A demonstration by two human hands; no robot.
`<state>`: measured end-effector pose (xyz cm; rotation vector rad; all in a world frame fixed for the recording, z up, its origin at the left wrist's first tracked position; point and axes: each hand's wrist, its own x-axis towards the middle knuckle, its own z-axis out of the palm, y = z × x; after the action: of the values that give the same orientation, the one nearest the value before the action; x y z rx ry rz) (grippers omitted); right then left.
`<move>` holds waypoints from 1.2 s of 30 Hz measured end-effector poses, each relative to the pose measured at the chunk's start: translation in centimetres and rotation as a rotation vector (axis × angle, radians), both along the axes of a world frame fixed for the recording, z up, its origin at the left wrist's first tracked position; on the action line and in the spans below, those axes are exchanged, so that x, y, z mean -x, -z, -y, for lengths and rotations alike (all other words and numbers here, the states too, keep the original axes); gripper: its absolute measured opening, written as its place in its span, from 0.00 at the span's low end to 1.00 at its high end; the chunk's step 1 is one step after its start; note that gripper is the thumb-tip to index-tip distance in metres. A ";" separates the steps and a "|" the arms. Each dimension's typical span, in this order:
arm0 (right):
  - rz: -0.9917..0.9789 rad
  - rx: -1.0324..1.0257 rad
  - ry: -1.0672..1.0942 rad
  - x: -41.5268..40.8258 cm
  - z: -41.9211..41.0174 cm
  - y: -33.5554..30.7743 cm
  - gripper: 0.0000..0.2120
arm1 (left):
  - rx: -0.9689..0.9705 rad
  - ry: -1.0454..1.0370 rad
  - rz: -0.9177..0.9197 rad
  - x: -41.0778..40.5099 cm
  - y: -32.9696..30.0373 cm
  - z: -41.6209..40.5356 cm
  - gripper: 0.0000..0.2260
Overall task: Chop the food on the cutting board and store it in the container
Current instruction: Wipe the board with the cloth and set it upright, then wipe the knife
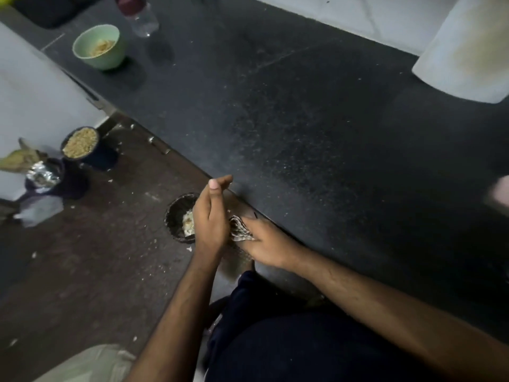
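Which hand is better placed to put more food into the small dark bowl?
Probably the left hand: it hovers directly over the small dark bowl, while the right hand is beside it, gripping a crumpled cloth.

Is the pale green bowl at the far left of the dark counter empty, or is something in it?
Not empty: the pale green bowl stands upright, with pale yellowish food at its bottom.

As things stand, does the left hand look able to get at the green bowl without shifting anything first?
Probably yes, though it is a long stretch. The left hand hovers open over the dark bowl, holding nothing, and bare countertop lies between it and the green bowl. The plastic bottle stands off to the side.
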<state>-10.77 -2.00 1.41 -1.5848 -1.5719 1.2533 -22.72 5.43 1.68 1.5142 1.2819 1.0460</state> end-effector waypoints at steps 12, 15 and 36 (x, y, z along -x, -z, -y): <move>-0.051 -0.123 0.598 -8.6 -0.4 -2.8 0.15 | 0.002 0.116 0.020 -3.1 -0.5 0.8 0.24; 0.011 -0.192 0.737 -12.3 1.8 -3.2 0.15 | 0.007 0.238 0.020 -6.6 -0.2 0.7 0.24; 0.241 0.186 0.377 -13.3 18.4 -4.7 0.16 | -0.141 1.159 -0.170 -17.1 1.6 6.9 0.14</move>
<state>2.56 -20.39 6.15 -2.1005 -1.2352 1.0537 -5.66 -1.51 0.12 2.0456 0.2461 0.2339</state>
